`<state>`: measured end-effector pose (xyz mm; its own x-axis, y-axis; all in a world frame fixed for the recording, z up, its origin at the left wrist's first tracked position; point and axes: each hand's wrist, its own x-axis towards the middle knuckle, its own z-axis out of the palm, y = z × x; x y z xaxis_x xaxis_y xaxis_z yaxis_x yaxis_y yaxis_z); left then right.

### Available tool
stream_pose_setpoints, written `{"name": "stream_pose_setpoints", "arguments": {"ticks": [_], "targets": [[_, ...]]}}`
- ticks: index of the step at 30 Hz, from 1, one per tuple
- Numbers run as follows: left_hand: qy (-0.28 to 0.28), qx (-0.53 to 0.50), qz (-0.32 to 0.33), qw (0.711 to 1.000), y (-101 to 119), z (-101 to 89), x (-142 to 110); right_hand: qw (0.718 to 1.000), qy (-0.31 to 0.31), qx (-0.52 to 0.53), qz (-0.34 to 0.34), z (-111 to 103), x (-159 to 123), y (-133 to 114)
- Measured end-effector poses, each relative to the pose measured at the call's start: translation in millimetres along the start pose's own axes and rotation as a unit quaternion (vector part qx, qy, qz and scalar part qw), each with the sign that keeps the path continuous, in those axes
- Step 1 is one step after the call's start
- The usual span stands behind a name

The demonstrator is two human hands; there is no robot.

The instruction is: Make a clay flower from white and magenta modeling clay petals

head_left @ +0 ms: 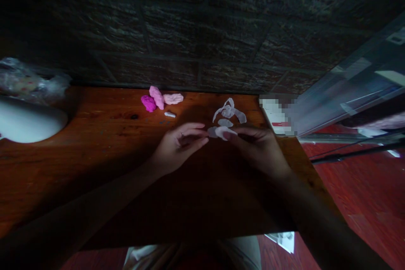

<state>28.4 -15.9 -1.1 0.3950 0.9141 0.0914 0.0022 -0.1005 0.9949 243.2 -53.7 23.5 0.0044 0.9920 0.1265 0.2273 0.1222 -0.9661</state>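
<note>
My right hand (261,147) pinches a soft white flat piece (225,131) between thumb and fingers, just above the wooden table. A thinner, translucent oval piece (212,132) shows at its left edge; I cannot tell whether it is joined on or lying beneath. My left hand (179,145) is curved close by, thumb and fingers slightly apart, tips beside that oval. Just beyond the hands lies another pale oval (225,122). Behind it several thin whitish petal-like strips (239,114) form a loose cluster.
Three pink and magenta lumps (157,97) and a small white stick-like piece (170,114) lie on the table (126,135). A white rounded object (31,120) and crumpled clear plastic (34,82) stand left. A white box (275,116) sits right, beside a clear panel (341,80). A dark wall rises behind.
</note>
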Motion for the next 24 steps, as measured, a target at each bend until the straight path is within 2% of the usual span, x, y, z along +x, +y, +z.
{"name": "stream_pose_setpoints", "arguments": {"ticks": [2,5,8,12,16,24], "targets": [[0.021,0.018,0.019,0.999,-3.5,-3.8,1.1,0.994,0.028,-0.106,-0.020,-17.1,1.5,3.5],[0.039,0.050,0.063,0.996,-7.6,-7.9,1.9,0.949,0.032,-0.291,-0.121,-32.9,-1.2,11.8],[0.027,0.086,0.097,0.991,-9.6,-8.3,0.6,0.892,0.031,-0.384,-0.237,-35.0,-6.6,21.3],[0.011,0.131,0.127,0.983,-8.8,-7.6,-2.2,0.844,0.017,-0.459,-0.277,-28.8,-14.3,27.6],[0.007,0.137,0.138,0.981,-7.8,-9.3,-2.2,0.837,-0.005,-0.466,-0.287,-28.9,-19.7,29.5],[-0.003,0.158,0.136,0.978,-9.9,-10.1,0.0,0.851,0.003,-0.425,-0.309,-35.4,-17.7,38.5]]}}
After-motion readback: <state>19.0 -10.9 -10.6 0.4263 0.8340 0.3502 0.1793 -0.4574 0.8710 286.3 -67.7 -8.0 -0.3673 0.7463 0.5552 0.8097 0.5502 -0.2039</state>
